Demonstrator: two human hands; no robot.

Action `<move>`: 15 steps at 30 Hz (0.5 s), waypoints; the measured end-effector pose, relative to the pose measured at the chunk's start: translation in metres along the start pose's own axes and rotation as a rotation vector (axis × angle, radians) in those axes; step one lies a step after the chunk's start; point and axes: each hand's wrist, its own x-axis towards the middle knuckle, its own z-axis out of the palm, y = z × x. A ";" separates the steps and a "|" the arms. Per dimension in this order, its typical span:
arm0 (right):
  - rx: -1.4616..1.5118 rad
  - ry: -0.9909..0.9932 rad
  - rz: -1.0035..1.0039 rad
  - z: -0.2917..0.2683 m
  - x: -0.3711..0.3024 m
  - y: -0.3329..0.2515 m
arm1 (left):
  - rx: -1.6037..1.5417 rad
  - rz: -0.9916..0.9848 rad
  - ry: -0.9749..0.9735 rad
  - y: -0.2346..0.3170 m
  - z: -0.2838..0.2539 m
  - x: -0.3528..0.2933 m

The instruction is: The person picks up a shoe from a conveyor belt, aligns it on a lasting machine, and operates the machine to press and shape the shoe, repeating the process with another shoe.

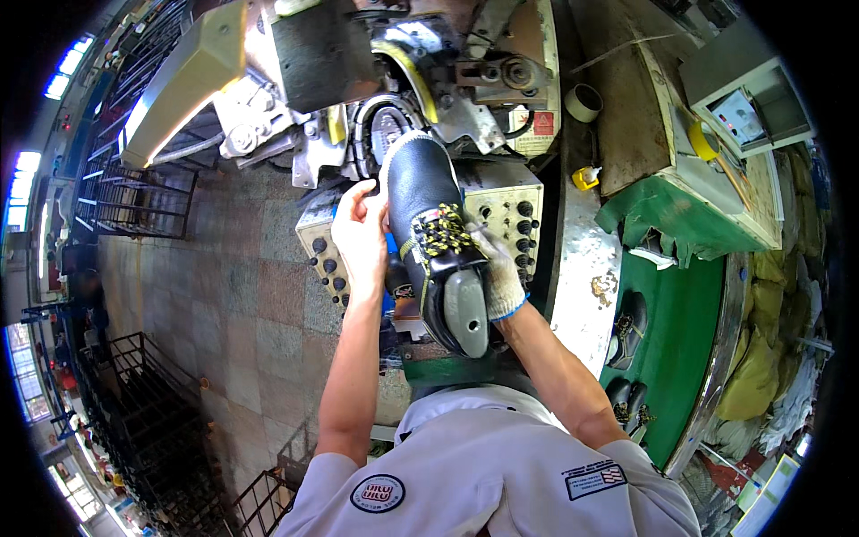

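Observation:
A black shoe upper (pixel 422 183) with black-and-yellow laces is stretched over a grey last (pixel 465 315). Its toe points away from me, up against the curved jaws of a metal machine (pixel 385 115). My left hand (pixel 361 234) is bare and grips the upper's left edge near the toe, with its fingers bent. On the other side my right hand (pixel 497 273), in a pale knit glove, holds the shoe around the laces and heel. The shoe hides part of the right hand's fingers. The last's heel end faces me.
Panels with black knobs (pixel 523 228) flank the machine below the jaws. On the right, a green conveyor (pixel 673 327) carries several dark shoes (pixel 630 329). A tape roll (pixel 583 103) and a small yellow bottle (pixel 586 177) sit beside the machine. Black metal racks (pixel 143 394) stand at left.

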 end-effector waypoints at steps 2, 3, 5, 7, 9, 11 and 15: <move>0.035 -0.090 -0.049 0.014 0.014 0.003 | 0.163 0.107 0.016 0.000 -0.008 0.004; -0.001 -0.108 -0.087 0.019 0.022 0.005 | 0.291 0.168 -0.007 -0.005 -0.016 0.008; -0.010 -0.093 -0.109 0.029 0.033 0.007 | 0.287 0.191 -0.060 -0.007 -0.022 0.009; -0.063 -0.057 -0.135 0.038 0.044 0.004 | 0.145 0.145 -0.097 -0.004 -0.024 0.009; -0.123 -0.047 -0.155 0.050 0.049 -0.004 | 0.095 0.118 -0.114 -0.004 -0.024 0.011; -0.109 0.007 -0.187 0.057 0.056 -0.004 | 0.136 0.112 -0.125 -0.003 -0.019 0.016; -0.299 0.072 -0.336 0.058 0.073 0.011 | 0.029 0.097 -0.203 -0.005 -0.019 0.026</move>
